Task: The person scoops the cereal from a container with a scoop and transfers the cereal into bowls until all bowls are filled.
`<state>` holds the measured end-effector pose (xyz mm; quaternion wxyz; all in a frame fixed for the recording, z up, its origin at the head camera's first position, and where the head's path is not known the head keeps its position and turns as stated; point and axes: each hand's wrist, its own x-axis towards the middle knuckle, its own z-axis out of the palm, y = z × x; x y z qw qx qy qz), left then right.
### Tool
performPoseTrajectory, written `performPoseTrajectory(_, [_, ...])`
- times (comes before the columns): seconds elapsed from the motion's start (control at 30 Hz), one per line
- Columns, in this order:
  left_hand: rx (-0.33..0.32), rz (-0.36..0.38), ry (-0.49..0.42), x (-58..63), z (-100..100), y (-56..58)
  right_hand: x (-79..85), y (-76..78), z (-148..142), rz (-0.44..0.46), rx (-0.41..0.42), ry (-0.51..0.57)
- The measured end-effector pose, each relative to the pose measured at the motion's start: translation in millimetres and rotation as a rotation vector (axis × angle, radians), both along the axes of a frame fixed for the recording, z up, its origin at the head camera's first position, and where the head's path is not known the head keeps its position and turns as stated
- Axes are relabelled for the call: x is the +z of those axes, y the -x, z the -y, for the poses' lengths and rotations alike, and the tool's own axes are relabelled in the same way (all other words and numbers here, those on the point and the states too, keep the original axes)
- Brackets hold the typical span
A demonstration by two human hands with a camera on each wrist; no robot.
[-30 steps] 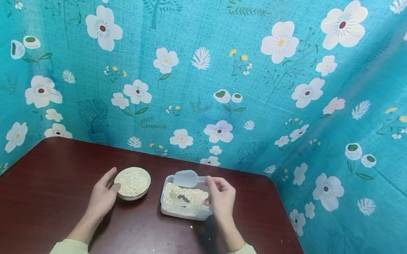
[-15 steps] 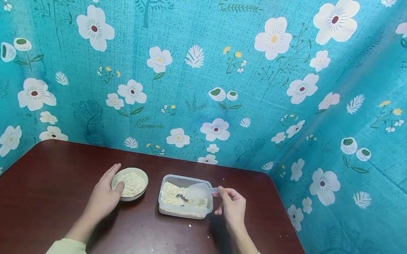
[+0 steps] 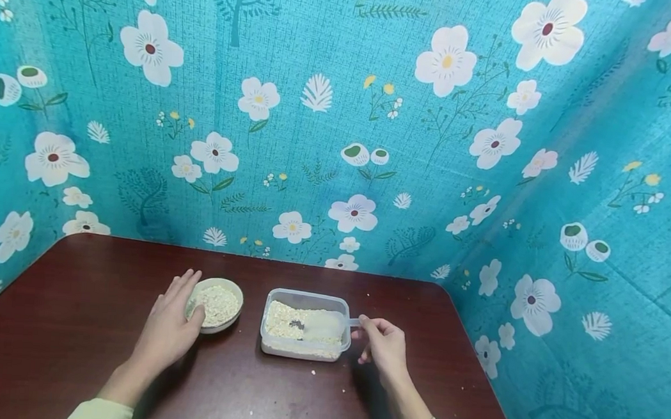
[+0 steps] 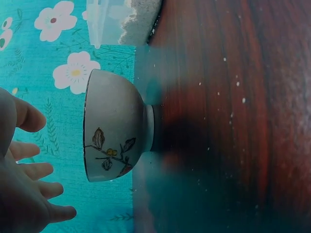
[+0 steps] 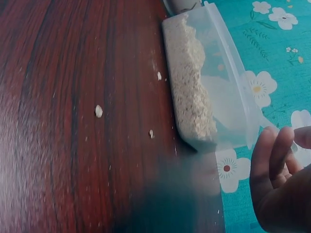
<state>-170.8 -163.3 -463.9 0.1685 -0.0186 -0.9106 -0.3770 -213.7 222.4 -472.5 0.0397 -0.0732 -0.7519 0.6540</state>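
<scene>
My left hand (image 3: pixel 169 324) is beside a small bowl (image 4: pixel 116 116) filled with oat flakes (image 3: pixel 218 305). Its fingers are spread and loosely extended at the bowl's left, and the left wrist view shows a gap between them and the rim. The bowl stands upright, with a leaf-and-berry pattern on its side. With thumb and fingers my right hand (image 3: pixel 387 350) pinches the handle of a translucent scoop (image 3: pixel 326 325). The scoop's head lies inside a clear plastic container (image 3: pixel 304 348), at the right part of the oats there. A dark patch shows amid those oats.
Several stray flakes (image 5: pixel 98 111) lie on the dark red wooden table (image 3: pixel 255 390) in front of the container. A teal floral curtain (image 3: pixel 292 168) hangs behind the table and along its right side.
The scoop came down from above the container's back rim into the oats, moving rightward with my right hand. My left hand stayed by the bowl, its fingers shifting slightly.
</scene>
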Motion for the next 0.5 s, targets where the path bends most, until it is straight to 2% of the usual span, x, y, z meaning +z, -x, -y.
performPoseTrajectory(0.23, [-0.012,-0.019,0.118,3.9,-0.2,-2.4,-2.3,-4.3,-11.4,0.045,-0.015,-0.062])
performPoseTrajectory(0.5, [-0.008,-0.03,0.209,9.6,9.6,-6.5,0.4,-10.1,-28.5,0.015,-0.041,-0.178])
